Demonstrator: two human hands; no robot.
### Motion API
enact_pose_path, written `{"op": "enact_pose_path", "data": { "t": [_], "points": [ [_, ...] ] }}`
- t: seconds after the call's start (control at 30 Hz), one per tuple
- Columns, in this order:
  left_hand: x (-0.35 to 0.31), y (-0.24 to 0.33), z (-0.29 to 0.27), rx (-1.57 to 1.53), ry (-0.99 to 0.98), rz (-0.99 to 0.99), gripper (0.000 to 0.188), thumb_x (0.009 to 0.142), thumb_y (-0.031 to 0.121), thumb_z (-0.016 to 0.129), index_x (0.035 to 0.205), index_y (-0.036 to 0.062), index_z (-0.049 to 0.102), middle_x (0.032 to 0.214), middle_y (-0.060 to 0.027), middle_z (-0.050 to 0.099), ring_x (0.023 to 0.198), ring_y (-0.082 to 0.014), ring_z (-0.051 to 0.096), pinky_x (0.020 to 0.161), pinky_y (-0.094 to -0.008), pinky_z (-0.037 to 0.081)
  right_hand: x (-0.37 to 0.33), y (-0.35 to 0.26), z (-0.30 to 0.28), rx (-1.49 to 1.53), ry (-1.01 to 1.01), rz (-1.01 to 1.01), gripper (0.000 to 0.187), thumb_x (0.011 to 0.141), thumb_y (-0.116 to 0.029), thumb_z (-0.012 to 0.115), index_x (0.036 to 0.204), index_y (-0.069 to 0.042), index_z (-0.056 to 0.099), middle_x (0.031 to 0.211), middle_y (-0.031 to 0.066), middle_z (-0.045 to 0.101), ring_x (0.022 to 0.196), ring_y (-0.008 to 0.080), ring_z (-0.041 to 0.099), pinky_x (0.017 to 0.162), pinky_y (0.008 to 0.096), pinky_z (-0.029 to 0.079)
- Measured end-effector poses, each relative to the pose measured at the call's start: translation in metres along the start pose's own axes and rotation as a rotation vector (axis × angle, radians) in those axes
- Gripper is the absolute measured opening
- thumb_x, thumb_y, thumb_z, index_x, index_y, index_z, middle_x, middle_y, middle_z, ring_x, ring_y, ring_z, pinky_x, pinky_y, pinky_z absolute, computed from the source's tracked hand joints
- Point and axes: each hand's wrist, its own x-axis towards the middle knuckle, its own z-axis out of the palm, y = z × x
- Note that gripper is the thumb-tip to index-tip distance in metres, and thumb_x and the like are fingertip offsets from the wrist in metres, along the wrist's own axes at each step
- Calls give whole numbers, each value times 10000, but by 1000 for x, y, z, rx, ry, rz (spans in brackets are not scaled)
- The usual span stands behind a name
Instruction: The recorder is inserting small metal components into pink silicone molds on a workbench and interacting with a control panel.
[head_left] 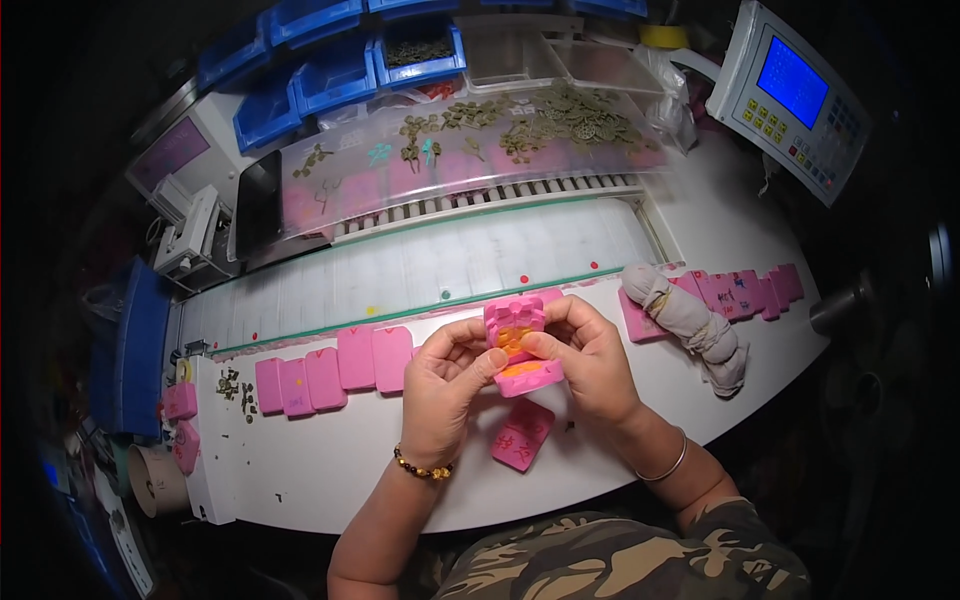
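A pink rubber mold, folded open with an orange inner surface, is held up over the table in front of me. My left hand grips its left side, with the thumb pressed on the inner part. On the other side, my right hand pinches the upper flap, its thumb reaching into the orange hollow. Just below the hands, another pink mold with red handwriting lies on the white table.
Pink blocks line the table at left; more lie right, beside a rolled cloth. Dark green pieces cover a clear sheet behind the glass-topped strip. Blue bins and a control panel stand farther back.
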Motion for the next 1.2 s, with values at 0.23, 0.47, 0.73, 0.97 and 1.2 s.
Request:
{"op": "enact_pose_path", "data": {
  "t": [0.23, 0.47, 0.73, 0.97, 1.2],
  "points": [
    [-2, 2, 0, 77, 33, 51, 214, 873, -7, 648, 1082, -32, 610, 1007, -53, 639, 932, -106, 606, 800, -236, 517, -1, -2, -1, -93, -55, -56, 153, 888, -17, 633, 1026, 8, 570, 969, 48, 627, 880, 80, 590, 786, 237, 493],
    [-1, 2, -3, 29, 14, 12, 177, 887, 25, 638, 1062, 1, 629, 972, -13, 634, 847, -57, 579, 740, -192, 470, -2, -4, -2, -129, -79, -70, 162, 876, -11, 635, 1021, 4, 564, 947, 27, 614, 851, 57, 568, 755, 219, 478],
    [-5, 6, -1, 12, -36, 21, 226, 894, 31, 622, 1113, -6, 582, 1012, -35, 621, 934, -90, 583, 811, -237, 488, -4, -4, 1, -140, -82, -83, 162, 873, -19, 641, 1015, -2, 565, 931, 19, 614, 809, 43, 553, 712, 207, 467],
    [-5, 14, 0, 44, -66, 49, 254, 905, 32, 597, 1149, -22, 553, 1083, -76, 610, 1011, -131, 584, 889, -282, 491, -2, -2, 0, -173, -88, -91, 167, 863, -25, 659, 1001, -15, 566, 899, 4, 598, 768, 32, 531, 678, 195, 451],
    [-4, 7, -6, 55, -39, 56, 223, 913, 33, 588, 1127, -26, 568, 1077, -75, 617, 996, -121, 588, 880, -278, 492, -2, -2, -1, -223, -105, -98, 161, 861, -30, 665, 986, -21, 564, 877, -13, 571, 742, 25, 509, 666, 192, 445]
  ]
}}
